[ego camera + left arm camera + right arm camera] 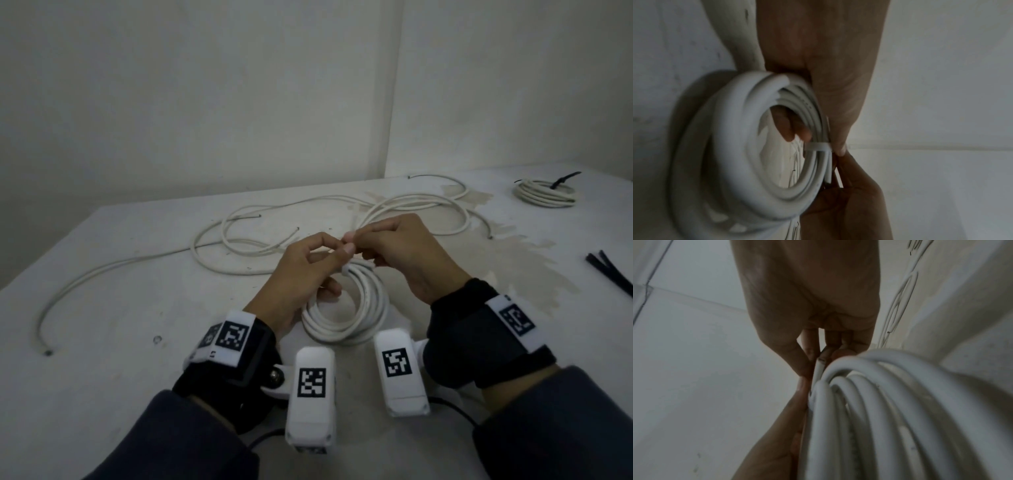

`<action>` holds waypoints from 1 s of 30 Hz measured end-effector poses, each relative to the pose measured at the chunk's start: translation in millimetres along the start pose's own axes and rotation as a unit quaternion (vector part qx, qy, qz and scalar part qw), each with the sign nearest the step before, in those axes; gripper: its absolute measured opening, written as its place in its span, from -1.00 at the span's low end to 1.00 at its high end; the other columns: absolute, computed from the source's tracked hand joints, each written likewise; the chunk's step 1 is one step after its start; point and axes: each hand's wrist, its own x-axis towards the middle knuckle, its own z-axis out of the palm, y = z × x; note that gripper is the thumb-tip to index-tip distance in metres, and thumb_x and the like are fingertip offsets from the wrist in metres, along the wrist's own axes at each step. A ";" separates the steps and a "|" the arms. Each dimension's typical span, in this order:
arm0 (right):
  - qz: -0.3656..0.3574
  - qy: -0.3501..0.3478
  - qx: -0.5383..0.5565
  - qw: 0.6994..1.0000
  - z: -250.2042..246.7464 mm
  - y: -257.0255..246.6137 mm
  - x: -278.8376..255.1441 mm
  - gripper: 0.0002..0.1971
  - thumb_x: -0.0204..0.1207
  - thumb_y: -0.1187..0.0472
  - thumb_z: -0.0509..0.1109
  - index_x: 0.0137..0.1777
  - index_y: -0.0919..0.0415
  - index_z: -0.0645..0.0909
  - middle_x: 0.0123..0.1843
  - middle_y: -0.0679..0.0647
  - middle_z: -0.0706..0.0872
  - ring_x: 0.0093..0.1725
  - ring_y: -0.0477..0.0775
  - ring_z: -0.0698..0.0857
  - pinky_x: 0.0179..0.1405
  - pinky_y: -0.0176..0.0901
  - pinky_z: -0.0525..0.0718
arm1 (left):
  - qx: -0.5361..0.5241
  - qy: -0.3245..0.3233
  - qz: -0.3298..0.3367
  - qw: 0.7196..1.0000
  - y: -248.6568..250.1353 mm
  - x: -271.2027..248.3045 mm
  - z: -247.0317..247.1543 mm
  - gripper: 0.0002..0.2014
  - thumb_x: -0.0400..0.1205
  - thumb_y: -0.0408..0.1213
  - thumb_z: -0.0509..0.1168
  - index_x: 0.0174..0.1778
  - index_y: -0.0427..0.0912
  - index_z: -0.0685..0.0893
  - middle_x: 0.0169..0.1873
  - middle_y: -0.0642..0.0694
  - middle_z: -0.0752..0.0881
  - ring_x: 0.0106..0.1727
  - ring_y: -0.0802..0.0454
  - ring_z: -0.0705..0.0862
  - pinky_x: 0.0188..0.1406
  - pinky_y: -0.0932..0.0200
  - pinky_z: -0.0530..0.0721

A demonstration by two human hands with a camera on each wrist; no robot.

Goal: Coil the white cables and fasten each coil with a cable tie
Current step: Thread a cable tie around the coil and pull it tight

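A white cable coil (346, 315) is held tilted just above the table's middle. My left hand (337, 253) grips its top, with fingers (791, 128) curled through the loop and the thumb on the outside. A white cable tie (346, 269) is wrapped round the strands there, and it shows as a band (819, 147) in the left wrist view. My right hand (356, 240) pinches the tie's tail just above the coil, fingertips against the left hand's. In the right wrist view the coil (879, 410) fills the lower right, with a cut cable end (820, 367) beside my pinching fingers (809, 352).
Loose white cables (239, 236) lie in wide loops across the table behind my hands. A finished coil with a black tie (544, 193) sits at the far right. Black cable ties (609, 270) lie near the right edge. The table's left edge (44, 253) runs diagonally.
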 end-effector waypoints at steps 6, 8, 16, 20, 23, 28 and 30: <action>-0.026 0.063 0.027 0.997 5.9 0.3 -0.9 -0.93 0.36 0.35 0.53 -0.33 0.26 0.79 -0.42 0.09 0.74 -0.51 -0.23 0.61 -0.48 -0.41 0.51 | -0.007 0.000 0.015 1.000 1.1 3.1 2.5 -0.83 0.62 -0.23 0.37 -0.28 -0.14 0.60 -0.60 0.06 0.53 -0.62 0.14 0.29 -0.63 0.30 0.34; -0.026 0.079 0.033 0.996 8.2 1.8 0.2 -0.92 0.34 0.34 0.55 -0.35 0.25 0.80 -0.40 0.10 0.76 -0.45 -0.17 0.63 -0.39 -0.32 0.52 | -0.012 -0.004 0.011 1.000 1.7 3.5 2.4 -0.81 0.62 -0.26 0.36 -0.31 -0.14 0.57 -0.62 0.10 0.52 -0.64 0.17 0.29 -0.66 0.33 0.30; 0.037 0.098 0.125 0.987 10.2 7.2 1.8 -0.94 0.36 0.41 0.54 -0.25 0.44 0.77 -0.53 0.07 0.66 -0.64 -0.20 0.49 -0.57 -0.33 0.45 | -0.039 -0.028 0.001 0.999 2.6 6.4 5.9 -0.69 0.63 -0.35 0.33 -0.39 -0.15 0.40 -0.57 0.02 0.47 -0.63 0.15 0.22 -0.70 0.36 0.18; 0.059 0.079 0.137 0.986 9.1 6.4 2.7 -0.94 0.35 0.44 0.53 -0.27 0.46 0.74 -0.61 0.05 0.60 -0.61 -0.12 0.47 -0.52 -0.23 0.42 | -0.072 -0.025 -0.025 0.997 -1.0 4.2 6.0 -0.66 0.64 -0.30 0.33 -0.42 -0.10 0.39 -0.51 -0.02 0.41 -0.63 0.14 0.18 -0.70 0.39 0.17; 0.051 0.056 0.118 0.990 6.5 5.2 1.3 -0.93 0.36 0.44 0.51 -0.33 0.40 0.73 -0.63 0.00 0.59 -0.62 -0.14 0.48 -0.57 -0.30 0.43 | -0.089 -0.020 -0.036 0.995 -1.4 3.5 7.1 -0.64 0.63 -0.21 0.35 -0.45 -0.08 0.39 -0.55 0.01 0.39 -0.66 0.15 0.17 -0.73 0.41 0.17; 0.046 0.051 0.116 0.991 2.3 7.1 3.9 -0.87 0.38 0.42 0.52 -0.38 0.32 0.73 -0.67 -0.04 0.56 -0.64 -0.16 0.46 -0.59 -0.35 0.41 | -0.082 -0.014 -0.044 0.996 1.4 6.6 11.0 -0.64 0.64 -0.25 0.34 -0.44 -0.10 0.36 -0.61 0.03 0.33 -0.67 0.15 0.16 -0.74 0.40 0.15; 0.053 0.053 0.128 0.989 0.1 7.7 5.1 -0.90 0.38 0.42 0.52 -0.35 0.33 0.74 -0.67 -0.04 0.57 -0.65 -0.18 0.47 -0.60 -0.36 0.43 | -0.080 -0.018 -0.043 0.996 3.0 9.6 13.2 -0.65 0.64 -0.30 0.33 -0.43 -0.11 0.36 -0.59 0.00 0.30 -0.67 0.15 0.15 -0.73 0.41 0.14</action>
